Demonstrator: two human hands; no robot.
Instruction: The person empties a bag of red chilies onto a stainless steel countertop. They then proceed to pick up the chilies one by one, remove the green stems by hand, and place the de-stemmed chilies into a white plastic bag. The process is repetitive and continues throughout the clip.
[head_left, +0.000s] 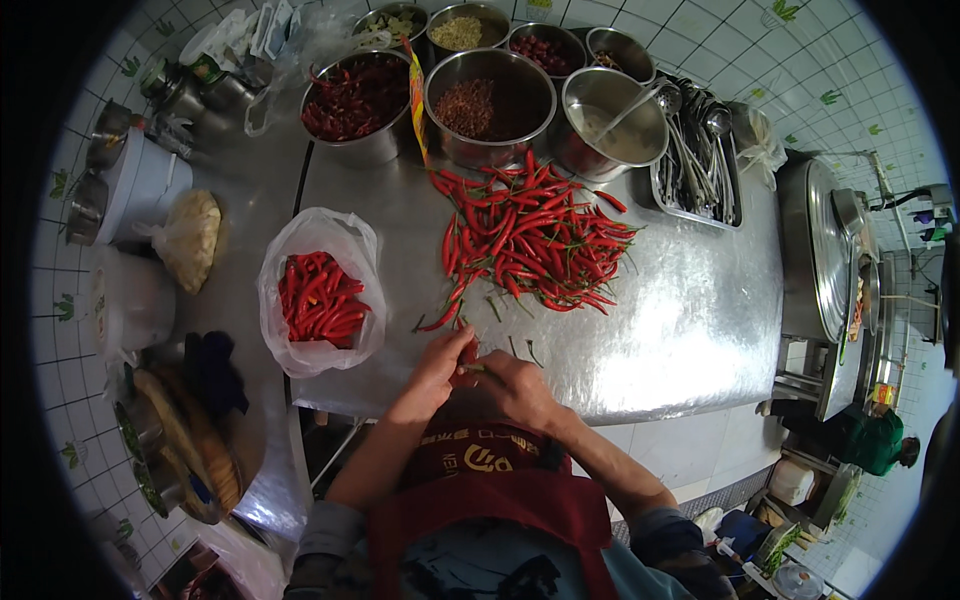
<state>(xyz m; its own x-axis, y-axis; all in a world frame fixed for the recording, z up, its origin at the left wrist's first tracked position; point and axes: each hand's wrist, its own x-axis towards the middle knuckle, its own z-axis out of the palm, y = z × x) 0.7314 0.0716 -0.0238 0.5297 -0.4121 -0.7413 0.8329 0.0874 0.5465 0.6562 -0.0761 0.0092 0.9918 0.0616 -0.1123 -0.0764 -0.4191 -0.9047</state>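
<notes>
My left hand (435, 371) grips a red chili pepper (469, 351) close to the table's front edge. Against its green stem end, my right hand (521, 386) has its thumb and fingers pinched together. Beyond both hands spreads a heap of red chili peppers (532, 232), most with green stems. Several loose green stems (513, 346) lie between the heap and my hands. To the left, a white plastic bag (270, 300) stands with its mouth wide, holding red chilies (319, 300) that show few or no stems.
Behind the heap are steel pots, one of dried red chilies (349, 105), one of reddish spice (465, 109), one of liquid with a ladle (622, 116). A tray of steel ladles and spoons (697, 150) sits right. A person in green (874, 442) is far right.
</notes>
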